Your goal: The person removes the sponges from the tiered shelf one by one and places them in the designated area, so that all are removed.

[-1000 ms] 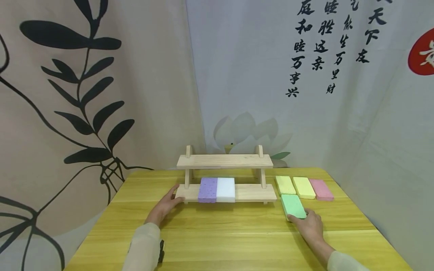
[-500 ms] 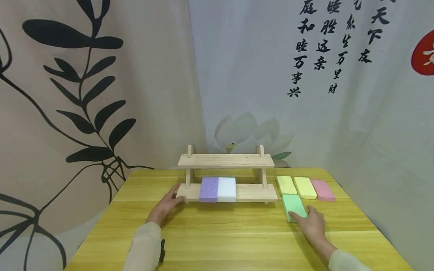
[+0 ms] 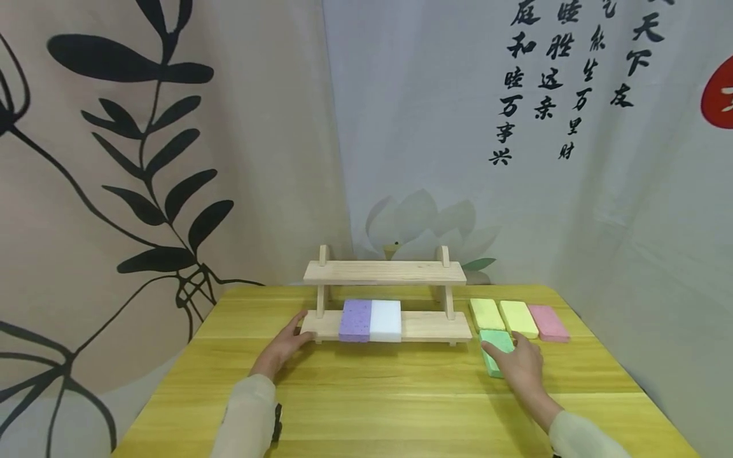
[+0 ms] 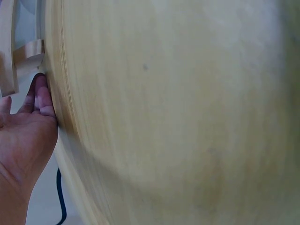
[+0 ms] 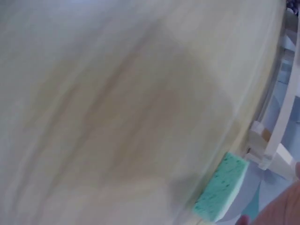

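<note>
"One green sponge (image 3: 499, 341), a pitted rectangular slab, lies toward the right edge of the tabletop (image 3: 378, 401). Is your right hand (image 3: 522, 367) gripping it?"
"Your thumb and fingers stand apart over it; I can't tell whether they touch."
"And your left hand (image 3: 280, 350)?"
"Thumb and fingers also apart, touching the left end of the lower plank (image 3: 435, 326) on the wooden rack (image 3: 385, 272)."
</note>
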The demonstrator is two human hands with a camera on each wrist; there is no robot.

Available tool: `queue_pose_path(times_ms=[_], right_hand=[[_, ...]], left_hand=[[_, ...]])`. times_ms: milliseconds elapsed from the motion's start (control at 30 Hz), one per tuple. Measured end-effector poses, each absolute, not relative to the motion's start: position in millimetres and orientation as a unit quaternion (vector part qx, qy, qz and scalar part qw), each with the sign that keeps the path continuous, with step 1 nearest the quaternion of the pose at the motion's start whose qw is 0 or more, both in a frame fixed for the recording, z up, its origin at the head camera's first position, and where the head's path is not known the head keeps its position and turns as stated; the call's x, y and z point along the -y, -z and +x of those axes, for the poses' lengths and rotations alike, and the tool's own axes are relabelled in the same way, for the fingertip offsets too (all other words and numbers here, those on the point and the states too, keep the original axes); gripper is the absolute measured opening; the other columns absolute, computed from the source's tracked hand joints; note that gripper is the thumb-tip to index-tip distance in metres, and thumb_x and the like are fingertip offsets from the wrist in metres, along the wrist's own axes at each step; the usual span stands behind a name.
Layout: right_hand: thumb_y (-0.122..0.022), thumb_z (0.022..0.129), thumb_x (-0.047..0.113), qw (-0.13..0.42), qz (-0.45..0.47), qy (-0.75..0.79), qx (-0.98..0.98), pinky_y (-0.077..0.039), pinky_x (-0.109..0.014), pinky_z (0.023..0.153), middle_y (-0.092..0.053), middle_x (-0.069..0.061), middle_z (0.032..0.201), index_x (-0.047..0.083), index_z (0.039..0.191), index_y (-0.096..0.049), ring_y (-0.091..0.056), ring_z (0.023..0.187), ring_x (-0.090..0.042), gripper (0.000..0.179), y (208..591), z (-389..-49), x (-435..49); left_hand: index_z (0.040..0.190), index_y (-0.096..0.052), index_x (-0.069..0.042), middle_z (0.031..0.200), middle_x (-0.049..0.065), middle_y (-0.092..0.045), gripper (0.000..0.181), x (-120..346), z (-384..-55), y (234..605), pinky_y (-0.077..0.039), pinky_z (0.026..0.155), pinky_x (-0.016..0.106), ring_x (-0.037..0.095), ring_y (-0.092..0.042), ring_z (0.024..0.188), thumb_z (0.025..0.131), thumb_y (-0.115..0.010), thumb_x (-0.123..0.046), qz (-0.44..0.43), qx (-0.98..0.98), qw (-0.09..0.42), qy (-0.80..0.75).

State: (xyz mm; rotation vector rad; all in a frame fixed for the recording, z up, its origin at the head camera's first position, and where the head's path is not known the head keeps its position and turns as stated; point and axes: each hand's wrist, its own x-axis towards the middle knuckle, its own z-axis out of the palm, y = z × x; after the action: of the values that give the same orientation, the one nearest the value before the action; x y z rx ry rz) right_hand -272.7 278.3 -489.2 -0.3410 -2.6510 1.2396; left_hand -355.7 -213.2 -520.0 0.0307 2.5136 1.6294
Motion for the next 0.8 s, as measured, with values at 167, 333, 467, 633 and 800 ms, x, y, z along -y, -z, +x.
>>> queue_pose_path(times_ms=[167, 333, 467, 633, 800], right_hand=[[-0.068, 0.090, 0.050, 0.098, -0.106, -0.428, 0.892, -0.032, -0.064, 0.102, -0.035, -0.035, 0.140, -0.012, 0.149, -0.025, -0.028, 0.129, -0.054, 0.095, 480.0, -277.5, -260.4], [-0.069, 0.089, 0.050, 0.108, -0.097, -0.434, 0.889, -0.034, -0.061, 0.101, -0.037, -0.031, 0.138, -0.010, 0.148, -0.029, -0.031, 0.128, -0.050, 0.093, 475.4, -282.4, -243.7], [-0.069, 0.088, 0.050, 0.114, -0.093, -0.446, 0.883, -0.036, -0.060, 0.099, -0.038, -0.030, 0.137, -0.008, 0.148, -0.031, -0.033, 0.127, -0.048, 0.092, 473.7, -287.1, -232.5], [-0.068, 0.091, 0.047, 0.119, -0.088, -0.475, 0.867, -0.034, -0.060, 0.103, -0.035, -0.030, 0.140, -0.007, 0.149, -0.030, -0.030, 0.131, -0.047, 0.088, 469.9, -292.4, -214.2], [-0.067, 0.091, 0.046, 0.122, -0.081, -0.489, 0.860, -0.035, -0.059, 0.103, -0.035, -0.029, 0.141, -0.008, 0.149, -0.030, -0.030, 0.131, -0.045, 0.087, 466.3, -296.4, -191.8]], left_hand=[[0.160, -0.016, -0.022, 0.151, 0.034, -0.031, 0.080, 212.1, -356.9, 521.5, -0.026, 0.108, 0.065, 0.050, -0.033, 0.137, 0.097, -0.062, -0.038, 0.007, -0.834, 0.068, -0.548], [0.160, -0.015, -0.017, 0.147, 0.034, -0.036, 0.081, 211.7, -355.7, 520.3, -0.028, 0.107, 0.065, 0.049, -0.039, 0.133, 0.097, -0.062, -0.035, 0.010, -0.836, 0.067, -0.545], [0.160, -0.017, -0.019, 0.147, 0.034, -0.037, 0.080, 211.5, -355.5, 520.4, -0.029, 0.107, 0.065, 0.049, -0.040, 0.132, 0.096, -0.064, -0.034, 0.010, -0.834, 0.068, -0.548], [0.160, -0.017, -0.020, 0.148, 0.034, -0.035, 0.080, 211.9, -355.9, 520.6, -0.027, 0.108, 0.065, 0.049, -0.038, 0.134, 0.096, -0.063, -0.034, 0.007, -0.833, 0.070, -0.549], [0.159, -0.018, -0.019, 0.148, 0.034, -0.036, 0.078, 211.1, -356.2, 519.3, -0.028, 0.108, 0.064, 0.048, -0.040, 0.133, 0.097, -0.062, -0.031, 0.007, -0.831, 0.068, -0.552]])
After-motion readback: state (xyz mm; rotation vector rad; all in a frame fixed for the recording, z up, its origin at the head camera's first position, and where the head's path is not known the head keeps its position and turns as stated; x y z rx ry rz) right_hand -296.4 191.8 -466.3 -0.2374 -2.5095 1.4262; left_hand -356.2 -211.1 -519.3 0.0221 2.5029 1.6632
